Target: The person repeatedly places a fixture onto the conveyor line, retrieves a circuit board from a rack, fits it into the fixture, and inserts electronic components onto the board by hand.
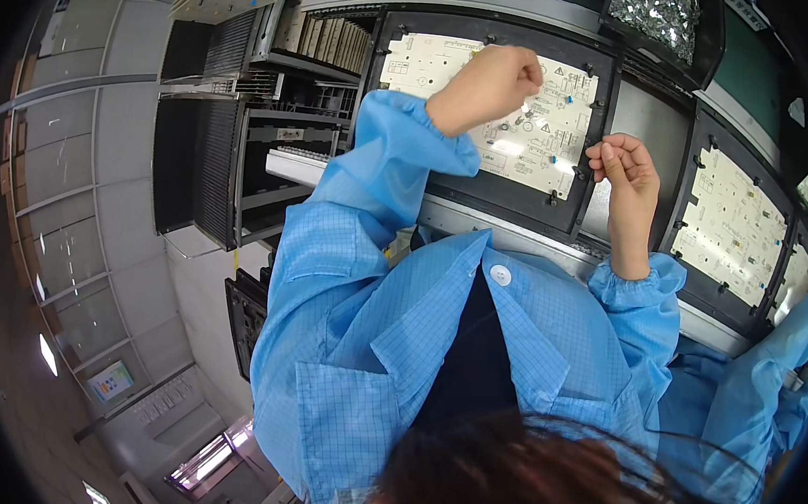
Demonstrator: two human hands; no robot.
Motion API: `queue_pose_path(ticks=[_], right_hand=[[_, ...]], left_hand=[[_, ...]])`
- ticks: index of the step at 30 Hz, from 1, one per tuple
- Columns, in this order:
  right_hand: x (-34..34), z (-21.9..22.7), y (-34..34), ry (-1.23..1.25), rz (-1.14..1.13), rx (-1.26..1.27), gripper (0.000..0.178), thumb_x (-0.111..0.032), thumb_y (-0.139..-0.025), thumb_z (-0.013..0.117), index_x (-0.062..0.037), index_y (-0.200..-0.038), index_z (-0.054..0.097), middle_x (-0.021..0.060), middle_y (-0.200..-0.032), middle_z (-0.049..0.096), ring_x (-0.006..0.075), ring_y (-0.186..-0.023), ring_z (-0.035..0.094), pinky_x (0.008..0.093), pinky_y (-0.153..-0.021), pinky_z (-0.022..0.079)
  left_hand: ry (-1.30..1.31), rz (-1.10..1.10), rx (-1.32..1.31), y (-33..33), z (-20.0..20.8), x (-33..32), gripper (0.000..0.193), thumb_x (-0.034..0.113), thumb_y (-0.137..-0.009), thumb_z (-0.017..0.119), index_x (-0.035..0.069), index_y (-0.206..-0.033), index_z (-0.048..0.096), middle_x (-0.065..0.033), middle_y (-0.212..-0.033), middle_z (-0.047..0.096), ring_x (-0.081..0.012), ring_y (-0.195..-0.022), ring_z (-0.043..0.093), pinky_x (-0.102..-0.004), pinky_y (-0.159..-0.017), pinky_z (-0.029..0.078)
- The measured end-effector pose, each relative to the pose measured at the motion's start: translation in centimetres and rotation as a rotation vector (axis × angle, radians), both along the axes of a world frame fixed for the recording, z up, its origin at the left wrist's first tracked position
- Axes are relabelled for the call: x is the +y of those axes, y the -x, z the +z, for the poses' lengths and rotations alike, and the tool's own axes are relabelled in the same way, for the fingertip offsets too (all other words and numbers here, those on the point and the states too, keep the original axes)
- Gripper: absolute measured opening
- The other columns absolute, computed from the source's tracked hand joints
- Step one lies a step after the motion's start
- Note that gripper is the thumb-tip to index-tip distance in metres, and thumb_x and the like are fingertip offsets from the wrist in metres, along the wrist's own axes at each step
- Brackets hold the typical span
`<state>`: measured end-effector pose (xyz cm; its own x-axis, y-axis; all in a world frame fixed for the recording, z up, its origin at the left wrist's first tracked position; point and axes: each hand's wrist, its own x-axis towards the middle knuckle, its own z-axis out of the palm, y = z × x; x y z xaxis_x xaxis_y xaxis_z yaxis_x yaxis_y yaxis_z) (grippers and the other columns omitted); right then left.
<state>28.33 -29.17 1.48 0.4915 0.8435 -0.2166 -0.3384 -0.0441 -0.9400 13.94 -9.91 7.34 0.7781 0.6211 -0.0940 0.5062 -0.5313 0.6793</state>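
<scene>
Pinched fingertips of the left hand press down on a pale circuit board, near the board's upper right part, with the fingers drawn together as if nipping something too small to make out. Curled into a loose fist, the right hand rests at the right edge of the black carrier frame that holds the board; whether it grips anything cannot be told. Cream-white in colour, the board is printed with fine outlines and carries a few small blue parts, and glare washes out its lower middle. It fills most of the frame, leaving only a narrow black border with small clips around it. That frame lies on a grey conveyor line, and a second frame with a similar board sits just beside it toward the line's right end, leaving little open room between them. Beyond the left end stands a dark slotted rack. Blue sleeves and dark hair cover the near edge of the line.
</scene>
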Motion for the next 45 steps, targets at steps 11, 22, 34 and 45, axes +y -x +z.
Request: queue_pose_path(ticks=[11, 22, 34, 45], right_hand=[[-0.9, 2.3, 0.2, -0.028, -0.085, -0.004, 0.009, -0.008, -0.097, 0.059, -0.0006, -0.102, 0.062, 0.0068, -0.087, 0.069, 0.0079, -0.074, 0.057, 0.0213, -0.067, 0.044], [-1.4, 2.9, 0.3, -0.08, -0.086, 0.002, 0.01, -0.009, -0.097, 0.06, -0.0006, -0.103, 0.062, 0.0067, -0.088, 0.069, 0.0075, -0.075, 0.057, 0.0207, -0.068, 0.043], [-1.2, 2.6, 0.4, -0.081, -0.106, -0.033, 0.012, -0.008, -0.097, 0.059, -0.0006, -0.105, 0.063, 0.0074, -0.089, 0.07, 0.0084, -0.077, 0.059, 0.0212, -0.069, 0.044], [-0.4, 0.7, -0.3, -0.006, -0.178, -0.194, 0.01, -0.005, -0.091, 0.066, 0.0018, -0.098, 0.065, 0.0056, -0.085, 0.068, 0.0091, -0.076, 0.06, 0.0213, -0.067, 0.046]], left_hand=[[-0.131, -0.102, -0.083, -5.4, -2.5, 1.1, 0.017, 0.01, -0.081, 0.067, -0.005, -0.089, 0.07, -0.0164, -0.078, 0.07, -0.0243, -0.071, 0.069, -0.0326, -0.067, 0.054], [-0.111, -0.046, -0.07, -5.9, -2.2, 0.4, 0.011, 0.004, -0.073, 0.061, -0.005, -0.072, 0.068, -0.0225, -0.072, 0.065, -0.0383, -0.073, 0.066, -0.0424, -0.071, 0.053], [-0.148, -0.053, -0.037, -6.3, -2.1, 0.3, 0.011, 0.003, -0.071, 0.061, -0.005, -0.068, 0.067, -0.0252, -0.07, 0.063, -0.0413, -0.07, 0.065, -0.0442, -0.069, 0.053], [-0.397, -0.244, 0.172, -6.6, -1.3, -0.7, 0.016, 0.006, -0.079, 0.061, -0.006, -0.087, 0.069, -0.0279, -0.081, 0.066, -0.0418, -0.085, 0.066, -0.0477, -0.078, 0.052]])
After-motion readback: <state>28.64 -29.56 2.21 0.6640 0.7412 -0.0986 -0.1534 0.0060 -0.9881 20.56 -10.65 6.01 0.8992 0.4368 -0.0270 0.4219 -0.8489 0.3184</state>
